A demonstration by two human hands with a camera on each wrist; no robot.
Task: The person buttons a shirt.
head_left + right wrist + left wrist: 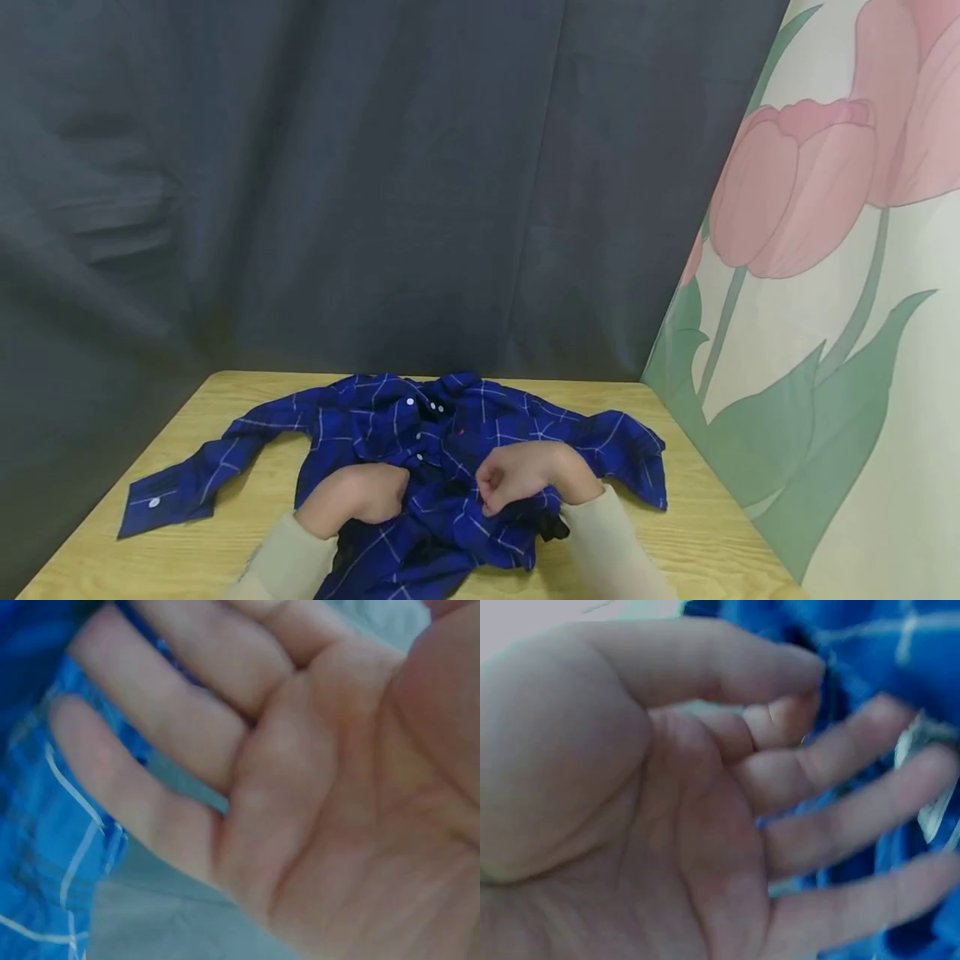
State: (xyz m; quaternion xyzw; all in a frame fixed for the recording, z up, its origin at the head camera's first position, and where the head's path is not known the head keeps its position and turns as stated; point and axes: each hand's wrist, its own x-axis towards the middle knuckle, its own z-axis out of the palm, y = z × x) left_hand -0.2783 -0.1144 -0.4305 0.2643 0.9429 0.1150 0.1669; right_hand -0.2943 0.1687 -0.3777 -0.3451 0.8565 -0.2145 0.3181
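Observation:
A blue plaid shirt [390,429] with white buttons lies spread on the table, sleeves out to both sides, its lower part bunched. Over its left front is my left hand [367,492]. The left wrist view shows its thumb [787,667] and forefinger meeting at the cloth, other fingers loosely extended; a whitish label-like piece [930,780] shows behind them. My right hand [517,475] is over the right front, thumb and forefinger bent into a ring, pinching at the cloth. Its thumb tip is out of frame in the right wrist view, where the longer fingers [165,697] reach over the shirt.
The light wooden table [255,550] extends beneath the shirt. A small black item [553,527] pokes out beside my right wrist. Behind the table hangs a dark curtain [420,192]; a wall painted with tulips [795,192] stands along the right side.

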